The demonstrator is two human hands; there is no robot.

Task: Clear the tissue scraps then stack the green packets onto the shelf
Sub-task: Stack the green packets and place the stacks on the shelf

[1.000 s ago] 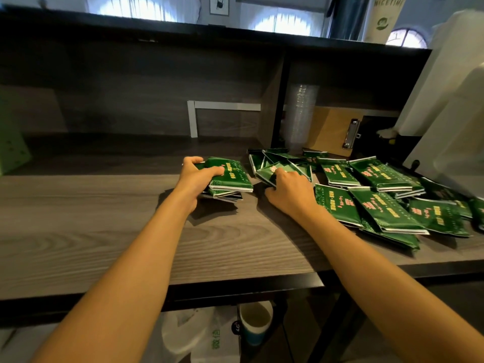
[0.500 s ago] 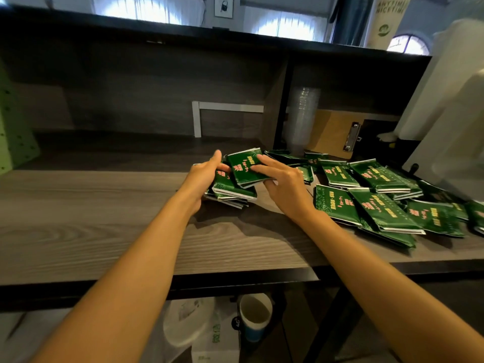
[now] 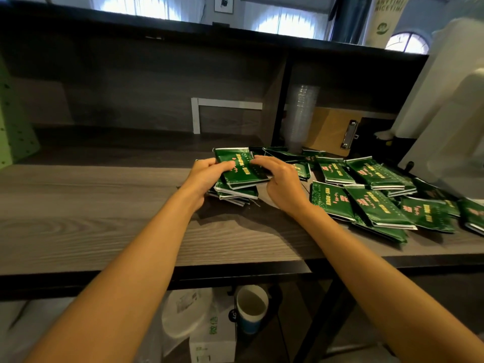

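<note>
A small stack of green packets [image 3: 237, 193] lies on the wooden shelf [image 3: 91, 205] near its middle. On top of it sits one more green packet [image 3: 238, 167], tilted a little. My left hand [image 3: 207, 176] grips that top packet and the stack at the left side. My right hand [image 3: 280, 182] pinches the top packet's right edge with its fingertips. Several loose green packets [image 3: 377, 203] lie scattered over the shelf to the right. No tissue scraps show.
A column of clear plastic cups [image 3: 301, 116] and a clipboard [image 3: 332, 132] stand in the back right compartment. A white appliance [image 3: 445, 113] fills the far right. Under the shelf are a paper cup [image 3: 251, 307] and a small white box [image 3: 212, 339].
My right hand took a packet from the loose pile and carried it left onto the stack. Both hands now hold it on top of the stack.
</note>
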